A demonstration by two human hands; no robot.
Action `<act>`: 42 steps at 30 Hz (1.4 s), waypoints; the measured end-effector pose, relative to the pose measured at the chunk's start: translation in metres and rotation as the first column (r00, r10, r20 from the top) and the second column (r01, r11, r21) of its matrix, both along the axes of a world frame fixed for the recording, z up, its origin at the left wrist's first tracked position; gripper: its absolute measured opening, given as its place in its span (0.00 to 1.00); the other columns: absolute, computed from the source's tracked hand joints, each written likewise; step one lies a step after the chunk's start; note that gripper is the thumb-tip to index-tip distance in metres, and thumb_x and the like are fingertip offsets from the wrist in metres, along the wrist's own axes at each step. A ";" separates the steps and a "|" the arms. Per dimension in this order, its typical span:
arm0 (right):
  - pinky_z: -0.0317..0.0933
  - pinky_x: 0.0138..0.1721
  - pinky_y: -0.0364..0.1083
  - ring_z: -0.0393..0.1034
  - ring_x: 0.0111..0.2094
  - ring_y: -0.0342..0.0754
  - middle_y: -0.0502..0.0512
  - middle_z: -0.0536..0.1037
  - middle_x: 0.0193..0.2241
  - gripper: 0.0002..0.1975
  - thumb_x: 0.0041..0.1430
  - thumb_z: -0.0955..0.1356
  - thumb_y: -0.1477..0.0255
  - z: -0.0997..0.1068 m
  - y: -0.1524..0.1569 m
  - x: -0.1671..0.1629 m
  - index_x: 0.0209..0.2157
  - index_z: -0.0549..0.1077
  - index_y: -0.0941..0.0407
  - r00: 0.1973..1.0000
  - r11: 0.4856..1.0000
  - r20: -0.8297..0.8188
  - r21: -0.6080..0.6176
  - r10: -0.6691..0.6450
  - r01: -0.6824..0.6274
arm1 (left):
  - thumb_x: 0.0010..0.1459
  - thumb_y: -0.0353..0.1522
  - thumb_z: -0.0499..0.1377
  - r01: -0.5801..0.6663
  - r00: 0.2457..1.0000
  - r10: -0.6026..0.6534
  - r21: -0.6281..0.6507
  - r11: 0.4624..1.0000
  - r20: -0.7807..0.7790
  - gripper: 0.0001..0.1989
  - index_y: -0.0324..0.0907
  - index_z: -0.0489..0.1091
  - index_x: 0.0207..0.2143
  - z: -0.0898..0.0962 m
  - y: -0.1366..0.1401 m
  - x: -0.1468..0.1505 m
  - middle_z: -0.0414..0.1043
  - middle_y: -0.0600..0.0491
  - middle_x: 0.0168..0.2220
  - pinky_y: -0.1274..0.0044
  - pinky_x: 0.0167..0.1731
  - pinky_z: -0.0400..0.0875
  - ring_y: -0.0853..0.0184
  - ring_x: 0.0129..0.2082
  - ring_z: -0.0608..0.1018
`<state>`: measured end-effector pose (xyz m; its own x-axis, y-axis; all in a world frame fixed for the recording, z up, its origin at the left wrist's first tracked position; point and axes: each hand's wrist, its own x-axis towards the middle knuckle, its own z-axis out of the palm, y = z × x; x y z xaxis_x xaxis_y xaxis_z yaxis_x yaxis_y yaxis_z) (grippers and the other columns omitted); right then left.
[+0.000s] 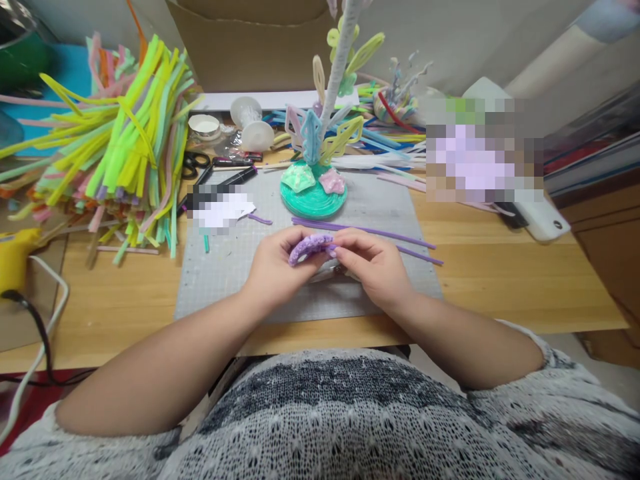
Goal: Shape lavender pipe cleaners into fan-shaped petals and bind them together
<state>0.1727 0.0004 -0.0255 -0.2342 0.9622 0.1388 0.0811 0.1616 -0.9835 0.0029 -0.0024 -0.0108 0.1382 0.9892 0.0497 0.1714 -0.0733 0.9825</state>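
Both hands meet over the grey cutting mat (225, 280), holding a curved purple piece (306, 248) that looks made of pipe cleaner. My left hand (277, 263) has its fingers closed round the curve from the left. From the right, the thumb and fingers of my right hand (377, 267) pinch the other end of it. Something shiny shows partly beneath the hands, too hidden to name. Just beyond them lie straight purple pipe cleaners (370, 232). Behind those stands a round teal base (314, 203) with a green and a pink piece on it and a white stem rising above.
At left is a large heap of coloured pipe cleaners (135, 133), with a yellow glue gun (15, 260) and its cord nearer me. Black scissors (195, 163), pens (235, 179) and a white spool (256, 135) lie behind the mat. A white lamp base (547, 223) stands at right.
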 end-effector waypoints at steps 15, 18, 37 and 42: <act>0.60 0.42 0.52 0.68 0.39 0.49 0.53 0.74 0.36 0.03 0.58 0.69 0.75 0.002 -0.001 0.003 0.35 0.73 0.53 0.899 0.737 0.388 0.665 -0.202 -0.122 | 0.46 0.27 0.62 0.039 0.996 -0.032 0.088 0.995 -0.080 0.03 0.39 0.71 0.27 -0.003 -0.001 0.001 0.73 0.56 0.26 0.79 0.30 0.66 0.70 0.27 0.73; 0.59 0.41 0.52 0.68 0.37 0.48 0.53 0.74 0.34 0.03 0.59 0.68 0.76 0.002 -0.001 0.002 0.34 0.72 0.54 0.911 0.720 0.348 0.688 -0.222 -0.087 | 0.47 0.28 0.62 0.036 0.997 -0.032 0.057 0.998 -0.076 0.03 0.39 0.72 0.27 0.000 -0.001 0.001 0.74 0.56 0.26 0.79 0.30 0.66 0.70 0.28 0.73; 0.72 0.40 0.48 0.74 0.37 0.44 0.53 0.74 0.38 0.04 0.63 0.65 0.76 -0.006 -0.009 -0.005 0.35 0.71 0.53 0.968 0.955 -0.244 0.295 0.050 0.025 | 0.49 0.33 0.68 0.305 0.774 -0.033 -0.327 0.895 0.632 0.08 0.41 0.77 0.33 -0.015 0.006 0.004 0.77 0.55 0.32 0.76 0.41 0.68 0.70 0.34 0.76; 0.69 0.34 0.46 0.71 0.34 0.44 0.52 0.72 0.33 0.04 0.61 0.67 0.76 -0.004 -0.008 -0.003 0.33 0.73 0.54 0.982 0.946 -0.186 0.321 0.010 0.051 | 0.47 0.33 0.69 0.261 0.801 0.025 -0.387 0.884 0.599 0.08 0.40 0.76 0.30 -0.020 0.006 0.004 0.77 0.54 0.30 0.75 0.38 0.68 0.71 0.31 0.76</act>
<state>0.1699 -0.0072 -0.0297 -0.1563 0.8624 0.4815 -0.0885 0.4734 -0.8764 0.0069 0.0036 -0.0304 0.3421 0.9015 -0.2651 -0.4116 0.3974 0.8202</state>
